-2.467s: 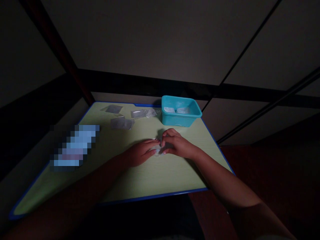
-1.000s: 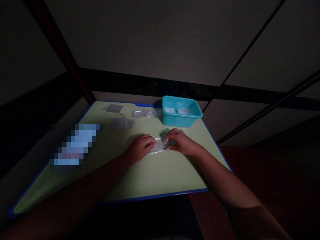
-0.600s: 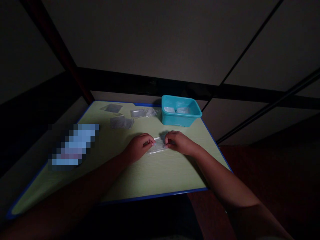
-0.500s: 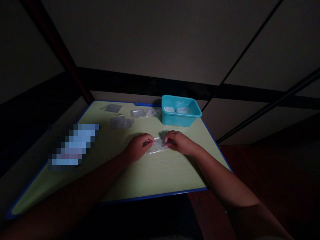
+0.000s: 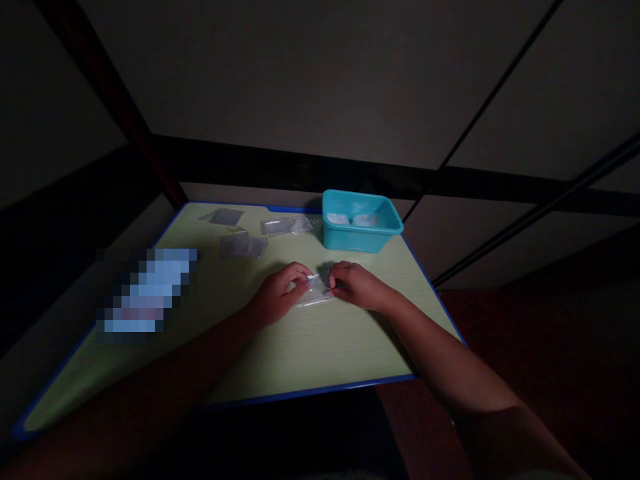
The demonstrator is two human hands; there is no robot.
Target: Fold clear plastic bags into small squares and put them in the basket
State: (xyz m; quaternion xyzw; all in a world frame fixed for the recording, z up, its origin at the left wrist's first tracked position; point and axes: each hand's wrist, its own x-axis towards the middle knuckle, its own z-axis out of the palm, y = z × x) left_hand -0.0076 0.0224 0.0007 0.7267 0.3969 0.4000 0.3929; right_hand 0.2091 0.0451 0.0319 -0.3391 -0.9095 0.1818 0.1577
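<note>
Fingers: left hand (image 5: 281,293) and right hand (image 5: 357,285) pinch narrowly on one clear bag (image 5: 319,292), seemingly to keep it spread.
Clear bag: lying on the table (image 5: 310,353), between both hands.
Plastic pieces (image 5: 243,246): three clumps farther back, perhaps apart for elbow room; overlap hides exact count.
Tub (image 5: 353,239): one, back right, two white bits (image 5: 366,220) visible inside.

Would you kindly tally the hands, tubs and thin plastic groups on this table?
Hands: 2 (left hand, right hand)
Turquoise tub: 1
Thin plastic groups outside it: 4 (plastic between hands, tubside plastic, farther left plastic, nearer left plastic)
Total: 7
</note>
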